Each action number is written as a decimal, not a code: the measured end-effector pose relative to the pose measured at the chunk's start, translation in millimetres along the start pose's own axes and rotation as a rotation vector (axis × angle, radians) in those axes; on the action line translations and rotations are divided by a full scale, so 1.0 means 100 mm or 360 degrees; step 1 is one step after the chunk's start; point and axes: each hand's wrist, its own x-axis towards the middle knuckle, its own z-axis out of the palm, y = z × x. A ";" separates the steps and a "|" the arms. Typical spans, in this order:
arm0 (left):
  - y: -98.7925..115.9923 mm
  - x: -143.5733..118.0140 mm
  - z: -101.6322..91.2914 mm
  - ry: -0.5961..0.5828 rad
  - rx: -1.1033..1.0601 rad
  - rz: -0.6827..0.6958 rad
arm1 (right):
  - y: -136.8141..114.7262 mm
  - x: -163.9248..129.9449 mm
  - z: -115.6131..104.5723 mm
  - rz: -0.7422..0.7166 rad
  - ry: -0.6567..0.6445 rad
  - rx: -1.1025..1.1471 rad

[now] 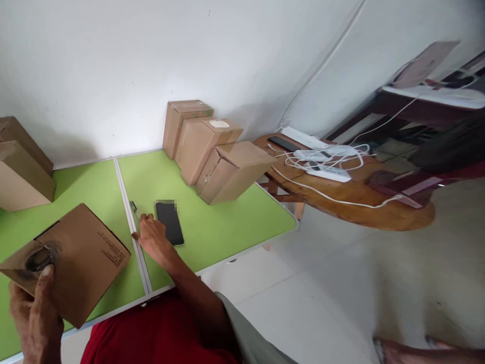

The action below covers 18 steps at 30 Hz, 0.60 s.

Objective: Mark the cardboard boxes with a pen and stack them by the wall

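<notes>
The left hand [32, 316] holds a box [71, 260] by its near corner, thumb lying up the face and the other fingers wrapped out of sight behind. The grip lifts that corner, so the box sits tilted with its far edge down toward the table [212, 222], its printed side turned up and a dark smudge showing near the thumb. Holding it at the corner keeps the broad face in view.

Taking the phone [169, 221] as the landmark: it lies flat and face up on the green top. The right hand [151, 235] rests on the table just left of the phone, palm down, fingers loosely curled and holding nothing. Its fingertips point at a small dark tool [133, 206], perhaps a cutter, lying just beyond them, left of the phone and against the white seam [131, 222] that splits the table. Whether a fingertip touches the tool I cannot tell.

The held box is further left of the phone, across the seam. Beyond the phone, against the wall, three boxes [212, 151] lean on one another, stacked out of the working space. Far left of the phone two more boxes [22, 169] stand by the wall. To the right of the phone, past the table's edge, a round wooden table [359, 202] carries power strips and tangled white cables [329, 156].
</notes>
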 end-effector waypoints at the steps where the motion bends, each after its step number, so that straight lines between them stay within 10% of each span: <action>1: 0.08 -0.02 0.05 0.0079 -0.0111 -0.0096 | 0.00 0.02 0.04 0.0000 -0.0005 0.0005; 12: 0.24 -0.08 0.20 0.0229 -0.0353 -0.0459 | 0.37 -0.01 -0.11 -0.0260 -0.0246 0.0539; 18: 0.34 -0.14 0.41 0.0038 -0.0390 -0.0297 | 0.27 -0.29 -0.38 -0.0659 -0.0216 0.2064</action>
